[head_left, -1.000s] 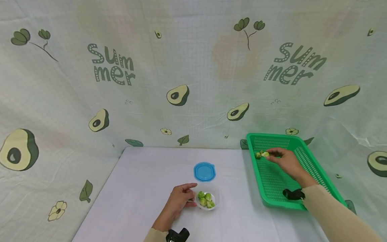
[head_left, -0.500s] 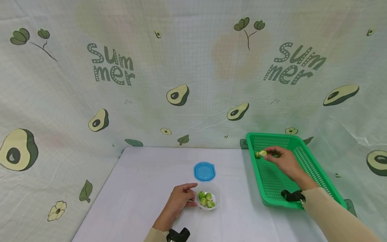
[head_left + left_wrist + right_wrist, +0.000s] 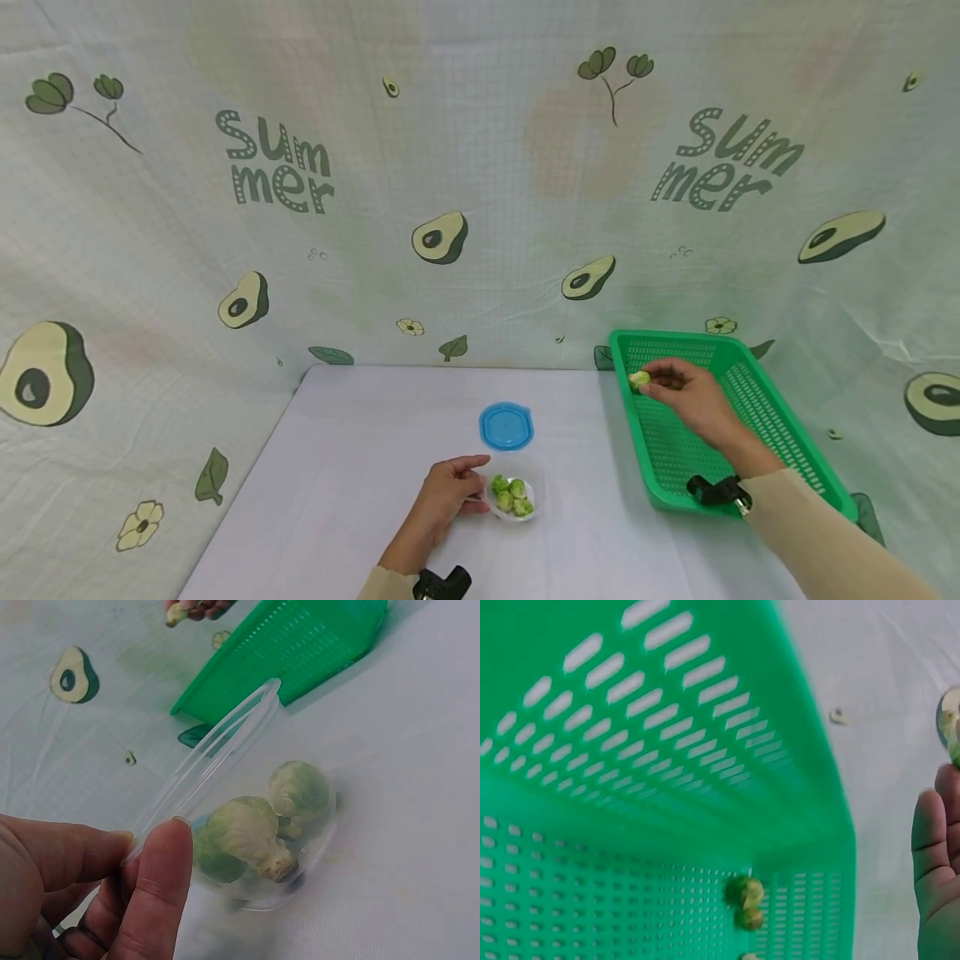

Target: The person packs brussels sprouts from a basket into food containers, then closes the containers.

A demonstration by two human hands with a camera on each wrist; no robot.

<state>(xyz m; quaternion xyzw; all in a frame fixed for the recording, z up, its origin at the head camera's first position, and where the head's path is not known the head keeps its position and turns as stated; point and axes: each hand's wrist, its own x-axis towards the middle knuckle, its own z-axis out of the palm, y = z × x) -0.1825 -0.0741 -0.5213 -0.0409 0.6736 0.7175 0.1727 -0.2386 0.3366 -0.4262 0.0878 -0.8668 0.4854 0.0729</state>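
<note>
So my left grip [image 3: 452, 490] is pinching a clear cup [image 3: 244, 769] by its rim, Brussels sprouts [image 3: 512, 497] inside just right of it, blue lid [image 3: 506, 426] a bit beyond on the desk [image 3: 375, 433]. My right grip [image 3: 693, 404] is pinching another sprout [image 3: 639, 381], green basket [image 3: 678, 454] below it.

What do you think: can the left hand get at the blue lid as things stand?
Probably yes: the lid lies uncovered on the table just beyond the tub, but the left hand pinches that tub and would likely have to let go.
</note>
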